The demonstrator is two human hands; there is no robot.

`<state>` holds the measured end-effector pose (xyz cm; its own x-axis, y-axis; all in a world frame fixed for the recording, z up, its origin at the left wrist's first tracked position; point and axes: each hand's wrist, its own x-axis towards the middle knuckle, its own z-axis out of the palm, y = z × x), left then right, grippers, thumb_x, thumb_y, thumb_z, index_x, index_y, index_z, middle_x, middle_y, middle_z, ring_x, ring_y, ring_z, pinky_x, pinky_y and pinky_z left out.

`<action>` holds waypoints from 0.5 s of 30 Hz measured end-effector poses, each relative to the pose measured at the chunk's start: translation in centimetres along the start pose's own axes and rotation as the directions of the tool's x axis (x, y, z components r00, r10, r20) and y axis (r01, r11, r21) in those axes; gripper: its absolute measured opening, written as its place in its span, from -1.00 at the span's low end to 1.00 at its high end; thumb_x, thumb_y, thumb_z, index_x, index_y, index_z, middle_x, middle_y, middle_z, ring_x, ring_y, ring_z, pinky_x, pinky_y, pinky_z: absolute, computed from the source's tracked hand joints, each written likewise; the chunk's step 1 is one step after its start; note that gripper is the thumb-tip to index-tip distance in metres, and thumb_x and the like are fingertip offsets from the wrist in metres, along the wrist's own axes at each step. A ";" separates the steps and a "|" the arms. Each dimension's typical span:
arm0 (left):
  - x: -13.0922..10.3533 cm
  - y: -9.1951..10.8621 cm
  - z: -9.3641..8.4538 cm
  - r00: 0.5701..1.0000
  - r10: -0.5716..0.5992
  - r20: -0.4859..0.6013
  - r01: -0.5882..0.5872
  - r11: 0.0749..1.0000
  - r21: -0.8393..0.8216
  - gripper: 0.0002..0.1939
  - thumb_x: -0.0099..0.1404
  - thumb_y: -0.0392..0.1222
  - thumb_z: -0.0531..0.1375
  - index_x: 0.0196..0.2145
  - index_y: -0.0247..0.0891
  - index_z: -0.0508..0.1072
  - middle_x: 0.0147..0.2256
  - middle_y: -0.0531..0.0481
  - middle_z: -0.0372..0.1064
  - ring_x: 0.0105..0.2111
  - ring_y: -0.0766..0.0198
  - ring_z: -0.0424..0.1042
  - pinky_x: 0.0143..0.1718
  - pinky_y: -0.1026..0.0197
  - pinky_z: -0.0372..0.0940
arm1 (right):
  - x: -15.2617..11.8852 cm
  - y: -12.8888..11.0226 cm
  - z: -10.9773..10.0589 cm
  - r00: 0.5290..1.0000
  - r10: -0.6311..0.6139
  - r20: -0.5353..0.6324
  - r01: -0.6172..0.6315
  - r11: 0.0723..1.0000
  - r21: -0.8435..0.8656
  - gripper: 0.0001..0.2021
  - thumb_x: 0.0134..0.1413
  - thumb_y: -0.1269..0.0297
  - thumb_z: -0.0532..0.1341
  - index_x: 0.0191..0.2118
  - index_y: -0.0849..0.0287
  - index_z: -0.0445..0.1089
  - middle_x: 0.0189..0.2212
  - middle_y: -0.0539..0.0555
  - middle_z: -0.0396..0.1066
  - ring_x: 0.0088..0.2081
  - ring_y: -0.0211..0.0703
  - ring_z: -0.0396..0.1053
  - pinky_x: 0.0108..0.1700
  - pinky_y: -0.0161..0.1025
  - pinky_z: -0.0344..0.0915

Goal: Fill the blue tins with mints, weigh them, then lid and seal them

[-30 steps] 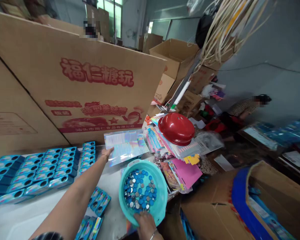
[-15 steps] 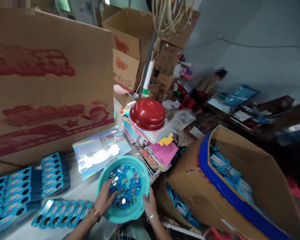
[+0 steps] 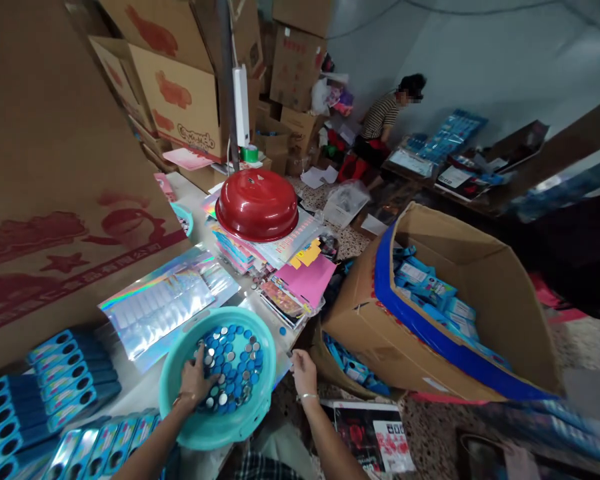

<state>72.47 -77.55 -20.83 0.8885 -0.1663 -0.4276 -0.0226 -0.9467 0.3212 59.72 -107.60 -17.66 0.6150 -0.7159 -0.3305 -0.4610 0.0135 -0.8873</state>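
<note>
A turquoise plastic basin (image 3: 221, 435) at the table's front edge holds many small round discs (image 3: 230, 365), some blue and some silver. Inside it, my left hand (image 3: 194, 383) rests on the discs, fingers spread, with nothing visibly gripped. To the right of the basin, apart from its rim, my right hand (image 3: 305, 375) has its fingers curled and the tips pressed together. Whatever they hold, if anything, is too small to make out. One loose blue disc (image 3: 283, 331) lies on the table between the basin and the stacked papers.
Blue boxes with round holes (image 3: 63, 377) stand in rows at left. Behind the basin are shiny holographic sheets (image 3: 165, 307) and a red bowl (image 3: 257, 203) upside down on papers. A carton (image 3: 365, 333) of blue packages stands right. A person (image 3: 380, 120) sits farther back.
My right hand has let go of the basin's rim and moved off to its right. My left hand stays among the discs. The view has shifted, so the basin appears farther left.
</note>
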 end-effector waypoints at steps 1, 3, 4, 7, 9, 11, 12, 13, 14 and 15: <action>0.0 0.4 0.0 1.000 -0.029 0.009 0.029 1.000 -0.012 -0.15 0.14 -0.04 0.21 0.31 -0.33 0.03 0.01 -0.33 0.28 0.03 -0.17 0.35 0.10 -0.08 0.17 | 0.9 -0.2 0.3 1.000 -0.014 0.014 0.015 0.999 -0.043 -0.57 0.02 -0.12 0.13 -0.27 0.16 0.48 -0.39 0.11 0.51 -0.33 -0.06 0.45 -0.24 -0.19 0.38; 0.1 1.0 -0.1 0.997 -0.071 0.014 0.072 0.996 -0.056 -0.20 0.18 -0.07 0.19 0.31 -0.30 0.03 0.05 -0.33 0.26 0.04 -0.13 0.36 0.10 -0.04 0.18 | 2.5 -0.6 1.1 0.998 -0.030 0.054 0.037 0.988 -0.147 -0.64 0.06 0.02 0.11 -0.17 0.13 0.48 -0.23 0.13 0.53 -0.20 -0.03 0.45 -0.10 -0.17 0.34; 0.1 1.2 -0.1 0.996 -0.090 0.017 0.091 0.992 -0.082 -0.24 0.21 -0.07 0.17 0.30 -0.28 0.04 0.08 -0.32 0.25 0.04 -0.10 0.36 0.09 0.00 0.19 | 3.1 -0.8 1.7 0.997 -0.029 0.072 0.042 0.980 -0.196 -0.67 0.06 0.09 0.12 -0.12 0.10 0.47 -0.17 0.12 0.52 -0.16 -0.02 0.44 -0.06 -0.16 0.32; 0.2 1.2 0.0 0.988 -0.150 0.045 0.155 0.976 -0.152 -0.42 0.28 -0.07 0.10 0.22 -0.28 0.15 0.06 -0.28 0.32 0.00 0.00 0.43 0.00 0.10 0.26 | 4.8 -1.1 3.2 0.993 0.000 0.117 0.037 0.949 -0.313 -0.67 -0.01 0.30 0.17 -0.09 -0.02 0.48 -0.08 0.06 0.49 -0.12 -0.04 0.43 -0.02 -0.15 0.25; 0.2 1.0 0.1 0.977 -0.201 0.072 0.211 0.958 -0.195 -0.53 0.26 -0.10 0.12 0.11 -0.27 0.27 -0.04 -0.24 0.43 -0.05 0.00 0.47 -0.06 0.12 0.29 | 5.5 -0.9 4.0 0.991 0.030 0.134 0.020 0.934 -0.358 -0.67 -0.05 0.37 0.18 -0.13 -0.03 0.50 -0.12 0.05 0.50 -0.16 -0.05 0.43 -0.04 -0.15 0.23; 0.1 0.8 0.1 0.966 -0.241 0.096 0.258 0.935 -0.242 -0.61 0.21 -0.12 0.16 -0.01 -0.26 0.35 -0.15 -0.20 0.50 -0.12 -0.03 0.51 -0.13 0.12 0.31 | 5.9 -0.5 4.3 0.989 0.048 0.136 0.005 0.931 -0.366 -0.73 -0.05 0.40 0.18 -0.21 0.00 0.51 -0.18 0.05 0.50 -0.21 -0.07 0.43 -0.07 -0.15 0.22; 0.0 0.7 0.1 0.961 -0.258 0.103 0.276 0.922 -0.270 -0.63 0.18 -0.12 0.18 -0.05 -0.25 0.37 -0.19 -0.18 0.52 -0.15 -0.03 0.52 -0.17 0.12 0.32 | 6.1 -0.3 4.4 0.989 0.050 0.136 0.002 0.935 -0.354 -0.76 -0.05 0.39 0.18 -0.25 0.01 0.51 -0.20 0.05 0.50 -0.23 -0.08 0.43 -0.09 -0.16 0.22; 0.0 0.7 0.0 0.956 -0.271 0.107 0.291 0.908 -0.301 -0.66 0.16 -0.11 0.19 -0.10 -0.25 0.38 -0.23 -0.16 0.53 -0.18 -0.03 0.52 -0.19 0.13 0.32 | 6.1 -0.1 4.3 0.990 0.047 0.135 0.001 0.943 -0.332 -0.80 -0.04 0.38 0.18 -0.29 0.02 0.50 -0.23 0.04 0.49 -0.24 -0.09 0.42 -0.11 -0.18 0.22; -0.1 0.6 0.0 0.952 -0.285 0.108 0.305 0.891 -0.335 -0.68 0.15 -0.11 0.19 -0.13 -0.24 0.39 -0.27 -0.14 0.53 -0.21 -0.02 0.53 -0.22 0.13 0.33 | 6.2 0.1 4.2 0.990 0.040 0.134 0.002 0.954 -0.300 -0.85 -0.03 0.35 0.19 -0.33 0.03 0.49 -0.27 0.03 0.49 -0.25 -0.10 0.41 -0.13 -0.20 0.23; -0.1 0.6 -0.1 0.948 -0.301 0.106 0.318 0.872 -0.372 -0.70 0.14 -0.11 0.19 -0.16 -0.24 0.39 -0.31 -0.12 0.53 -0.22 -0.01 0.53 -0.23 0.14 0.33 | 6.1 0.2 4.1 0.991 0.030 0.131 0.004 0.966 -0.257 -0.89 -0.02 0.31 0.19 -0.37 0.04 0.48 -0.31 0.02 0.48 -0.26 -0.11 0.40 -0.16 -0.22 0.23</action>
<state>72.37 -78.02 -20.49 0.8003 0.0975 -0.5917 0.4334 -0.7760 0.4583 66.03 -109.14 -21.19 0.6794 -0.6172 -0.3968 -0.6073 -0.1695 -0.7762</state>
